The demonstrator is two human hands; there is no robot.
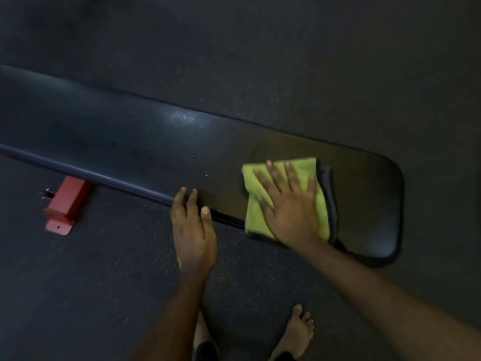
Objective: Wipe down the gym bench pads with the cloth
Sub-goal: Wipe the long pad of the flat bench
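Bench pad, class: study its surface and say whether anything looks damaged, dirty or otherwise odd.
The black bench pad shows several tiny specks dotted along its middle, possibly small holes or debris; the picture is too dark to tell which. A dusty-looking sheen sits near its far edge. The right hand presses the green cloth flat near the rounded end.

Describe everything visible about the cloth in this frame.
The cloth is a folded yellow-green rag, microfibre by its look, with a dark grey layer showing along its right edge. It lies flat on the black bench pad near the rounded end. The right hand presses on it, fingers spread.
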